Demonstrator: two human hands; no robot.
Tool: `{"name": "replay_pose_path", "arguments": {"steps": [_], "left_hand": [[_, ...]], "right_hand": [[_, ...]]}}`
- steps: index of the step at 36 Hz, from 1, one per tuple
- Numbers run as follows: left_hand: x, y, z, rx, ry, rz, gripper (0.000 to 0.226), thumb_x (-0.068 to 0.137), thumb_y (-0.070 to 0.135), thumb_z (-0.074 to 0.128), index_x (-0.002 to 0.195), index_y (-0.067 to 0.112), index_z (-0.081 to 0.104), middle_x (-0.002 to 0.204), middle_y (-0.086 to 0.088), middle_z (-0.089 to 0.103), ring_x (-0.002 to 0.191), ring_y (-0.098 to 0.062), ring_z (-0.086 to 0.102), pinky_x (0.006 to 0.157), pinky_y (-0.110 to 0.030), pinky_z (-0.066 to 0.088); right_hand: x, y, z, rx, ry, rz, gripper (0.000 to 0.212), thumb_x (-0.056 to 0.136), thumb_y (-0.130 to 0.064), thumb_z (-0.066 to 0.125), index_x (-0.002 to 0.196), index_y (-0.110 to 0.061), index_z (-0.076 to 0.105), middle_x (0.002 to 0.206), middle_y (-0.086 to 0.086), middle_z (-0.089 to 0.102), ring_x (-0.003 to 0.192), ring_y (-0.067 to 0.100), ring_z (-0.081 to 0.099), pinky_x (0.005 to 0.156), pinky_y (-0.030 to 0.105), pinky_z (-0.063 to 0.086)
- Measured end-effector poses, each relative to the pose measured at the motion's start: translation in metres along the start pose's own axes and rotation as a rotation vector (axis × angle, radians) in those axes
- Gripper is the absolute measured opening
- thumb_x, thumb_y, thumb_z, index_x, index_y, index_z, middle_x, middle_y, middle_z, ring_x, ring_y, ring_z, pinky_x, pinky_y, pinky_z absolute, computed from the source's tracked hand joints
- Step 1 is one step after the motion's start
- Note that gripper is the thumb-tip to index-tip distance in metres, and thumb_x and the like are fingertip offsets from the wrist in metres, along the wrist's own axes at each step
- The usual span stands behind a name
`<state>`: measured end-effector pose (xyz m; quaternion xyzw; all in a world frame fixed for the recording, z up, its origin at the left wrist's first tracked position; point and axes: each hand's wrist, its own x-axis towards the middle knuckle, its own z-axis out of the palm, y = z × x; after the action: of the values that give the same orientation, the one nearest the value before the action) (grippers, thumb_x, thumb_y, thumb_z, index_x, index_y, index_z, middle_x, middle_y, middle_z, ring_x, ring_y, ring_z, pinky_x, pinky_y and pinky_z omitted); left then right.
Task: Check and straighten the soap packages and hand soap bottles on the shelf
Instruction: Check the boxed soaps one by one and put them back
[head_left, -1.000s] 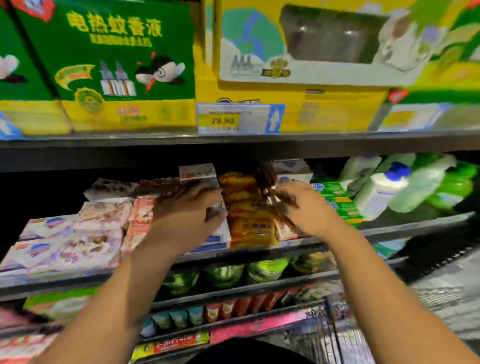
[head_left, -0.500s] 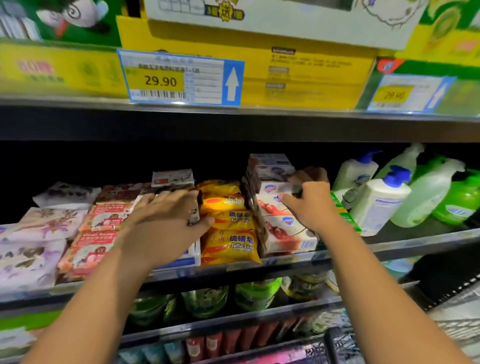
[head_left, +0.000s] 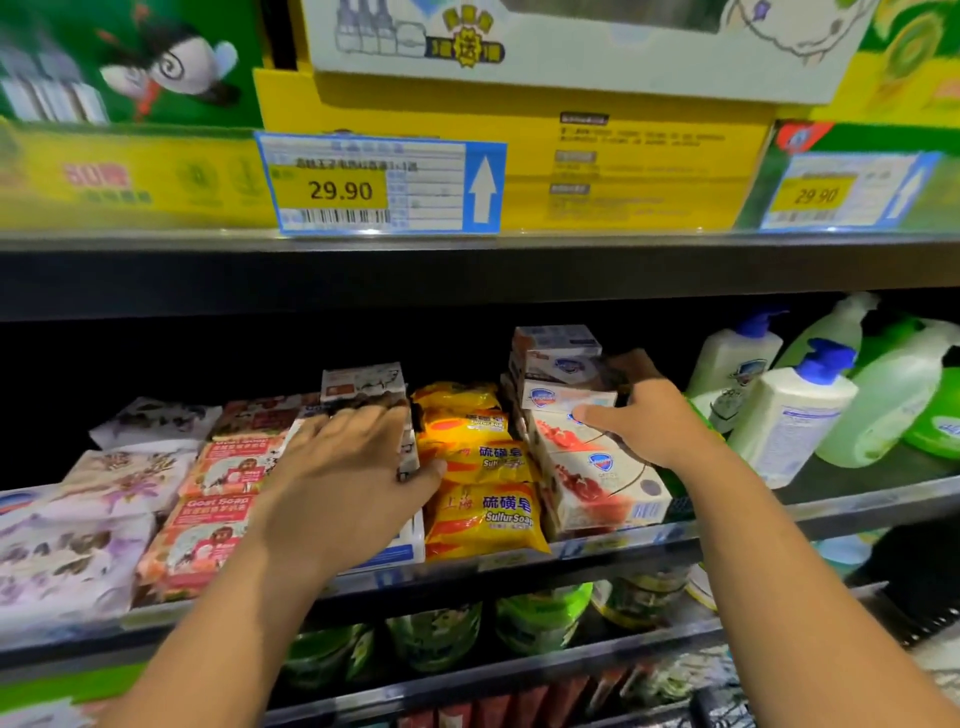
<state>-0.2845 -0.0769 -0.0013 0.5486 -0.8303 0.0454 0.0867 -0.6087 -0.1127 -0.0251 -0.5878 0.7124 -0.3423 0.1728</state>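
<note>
Rows of soap packages fill the middle shelf (head_left: 613, 551). My left hand (head_left: 343, 478) lies flat with straight fingers on a stack of white and blue soap boxes (head_left: 410, 540), just left of the yellow sulfur soap packs (head_left: 483, 499). My right hand (head_left: 649, 421) grips the right side of a stack of white and red soap boxes (head_left: 587, 467), thumb on the front and fingers curled behind. White hand soap bottles (head_left: 795, 410) with blue pumps stand to the right, beside green bottles (head_left: 935, 415).
Orange goat soap packs (head_left: 218, 499) and floral white packs (head_left: 78, 540) lie at the left. The shelf above carries large yellow and green boxes with a 29.90 price tag (head_left: 379, 182). Lower shelves hold green pouches (head_left: 540, 618).
The view has steadied and moved closer. My right hand has slid slightly along the white and red box stack; my left hand stays pressed on the boxes to the left.
</note>
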Motion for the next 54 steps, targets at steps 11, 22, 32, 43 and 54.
{"name": "replay_pose_path", "arguments": {"steps": [11, 22, 32, 43, 54], "left_hand": [[0.002, 0.002, -0.007, -0.054, -0.065, -0.018, 0.082, 0.076, 0.071, 0.002, 0.130, 0.041, 0.055, 0.156, 0.011, 0.035, 0.141, -0.014, 0.031, 0.115, -0.038, 0.021], [-0.006, 0.019, -0.014, -0.271, 0.116, 0.301, 0.057, 0.083, 0.059, 0.055, 0.132, 0.029, 0.050, 0.129, -0.001, 0.056, 0.118, -0.022, 0.049, 0.100, -0.030, 0.034], [-0.049, 0.116, -0.014, -1.170, -0.034, -0.055, 0.044, 0.075, 0.031, 0.075, 0.115, 0.039, 0.059, 0.106, 0.036, 0.062, 0.101, 0.011, 0.060, 0.075, -0.006, 0.046], [-0.054, 0.116, -0.009, -1.190, -0.194, 0.077, 0.080, 0.067, 0.045, 0.086, 0.135, 0.051, 0.045, 0.144, 0.018, 0.044, 0.131, 0.000, 0.044, 0.103, -0.019, 0.040], [-0.060, 0.110, 0.002, -0.807, 0.005, 0.106, 0.049, 0.072, 0.055, 0.065, 0.120, 0.054, 0.054, 0.124, 0.034, 0.054, 0.118, 0.007, 0.048, 0.095, -0.010, 0.036]], "right_hand": [[-0.056, -0.021, -0.013, 0.482, 0.024, -0.043, 0.047, 0.062, -0.031, 0.094, 0.087, -0.055, 0.062, 0.086, -0.001, 0.064, 0.062, 0.029, 0.060, 0.047, 0.029, 0.045], [-0.128, -0.035, -0.043, 0.514, -0.127, 0.088, 0.043, 0.068, -0.042, 0.082, 0.108, -0.040, 0.066, 0.090, -0.031, 0.065, 0.083, -0.012, 0.060, 0.067, 0.005, 0.043], [-0.166, -0.025, -0.040, 0.924, -0.342, 0.328, 0.033, 0.069, -0.058, 0.076, 0.091, -0.033, 0.080, 0.100, -0.009, 0.077, 0.105, 0.016, 0.070, 0.097, 0.041, 0.052], [-0.179, -0.016, -0.042, 1.050, -0.290, 0.404, 0.042, 0.077, -0.027, 0.068, 0.115, -0.010, 0.065, 0.102, 0.014, 0.075, 0.082, 0.026, 0.071, 0.059, 0.028, 0.053], [-0.184, -0.013, -0.037, 0.897, -0.379, 0.452, 0.061, 0.080, -0.071, 0.058, 0.113, -0.022, 0.075, 0.117, 0.007, 0.073, 0.111, 0.022, 0.068, 0.100, 0.049, 0.051]]}}
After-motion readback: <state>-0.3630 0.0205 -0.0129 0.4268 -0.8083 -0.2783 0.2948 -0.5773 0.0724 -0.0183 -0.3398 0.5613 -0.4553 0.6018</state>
